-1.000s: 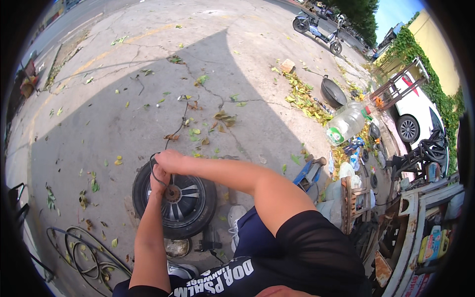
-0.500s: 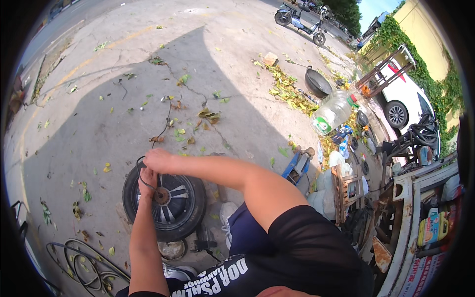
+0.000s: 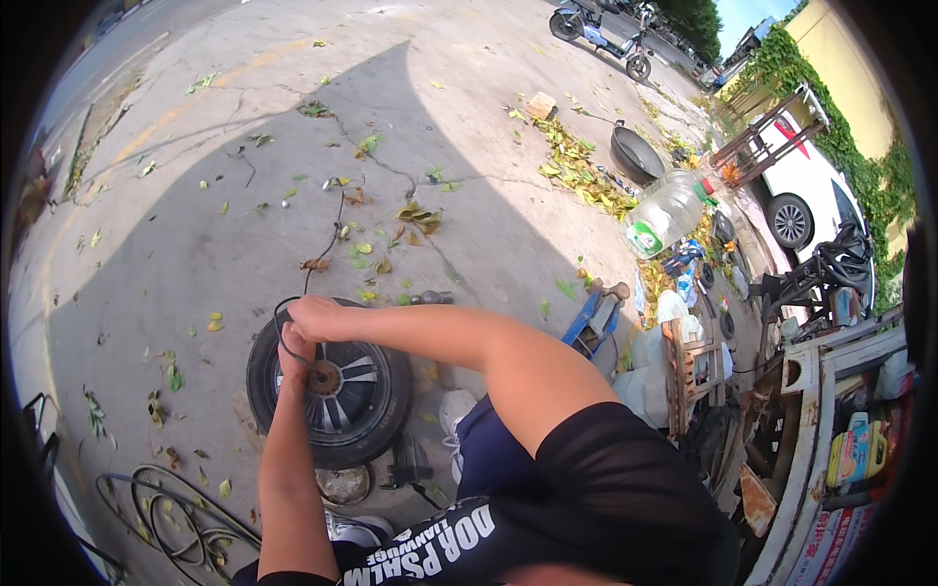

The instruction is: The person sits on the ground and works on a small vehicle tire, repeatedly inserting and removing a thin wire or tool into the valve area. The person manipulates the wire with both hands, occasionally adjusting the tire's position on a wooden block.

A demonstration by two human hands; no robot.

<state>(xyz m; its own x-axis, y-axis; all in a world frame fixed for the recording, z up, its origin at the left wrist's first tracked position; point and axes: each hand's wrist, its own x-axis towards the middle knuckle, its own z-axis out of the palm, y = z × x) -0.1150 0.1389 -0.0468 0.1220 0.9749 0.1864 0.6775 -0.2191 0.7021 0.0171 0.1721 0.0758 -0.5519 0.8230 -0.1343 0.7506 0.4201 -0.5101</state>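
A black scooter wheel with a tyre and silver spokes lies flat in front of me, its rusty hub facing up. From the hub a thin black cable loops up past my hands and runs away over the concrete to a small plug-like end. My left hand is closed over the wheel's upper left part, gripping the cable. Just beyond it, my right hand is closed too, with the arm reaching across from the right. The cable passes at its fingers, whose tips are mostly hidden. Both hands touch or nearly touch.
A coiled hose lies at the lower left. On the right stand a blue floor jack, a large clear bottle, a black pan and a rusty metal frame. A hammer-like metal tool lies beyond the wheel. Leaves litter the concrete.
The whole view has shifted slightly, so the wheel and surroundings appear a little further right. Both hands stay together at the cable, with only a small change in their pose.
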